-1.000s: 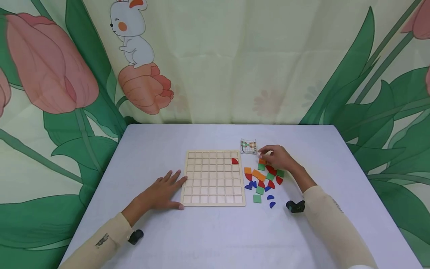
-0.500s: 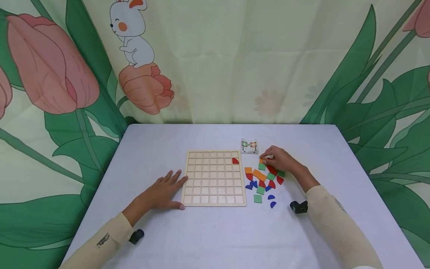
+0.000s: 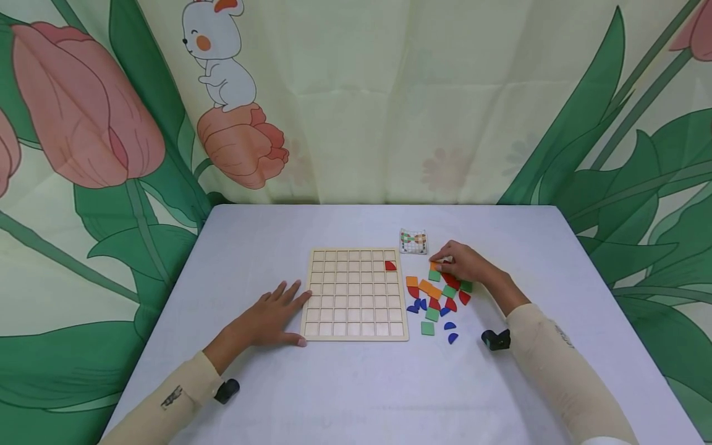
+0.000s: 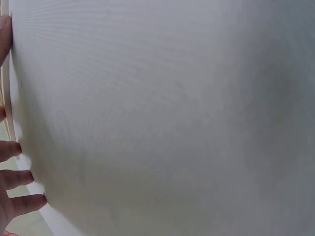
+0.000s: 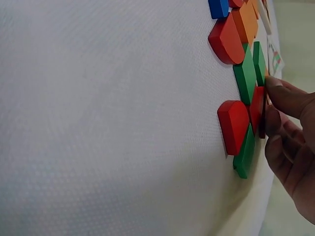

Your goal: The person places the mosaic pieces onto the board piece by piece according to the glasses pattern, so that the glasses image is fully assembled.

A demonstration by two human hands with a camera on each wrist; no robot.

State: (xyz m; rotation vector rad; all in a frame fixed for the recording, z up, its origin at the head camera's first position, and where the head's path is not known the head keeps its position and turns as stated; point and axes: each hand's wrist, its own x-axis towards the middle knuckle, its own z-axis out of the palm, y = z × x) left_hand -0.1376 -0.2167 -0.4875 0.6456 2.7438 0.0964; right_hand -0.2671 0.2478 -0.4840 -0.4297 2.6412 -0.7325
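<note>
**Orange flat square piece (image 3: 433, 266) under the fingertips of the right hand (image 3: 466, 262)**

In the head view, right of centre, the orange piece is partly covered by bent fingertips; whether it is pinched cannot be told. The left edge of the pale wooden grid board (image 3: 353, 303) is touched by the spread left hand (image 3: 272, 316).

In the left wrist view, straight, parted fingers (image 4: 28, 203) are seen at lower left, gripping nothing.

In the right wrist view, the thumb (image 5: 285, 93) is placed at right, just beside a green flat block (image 5: 259, 63).
</note>
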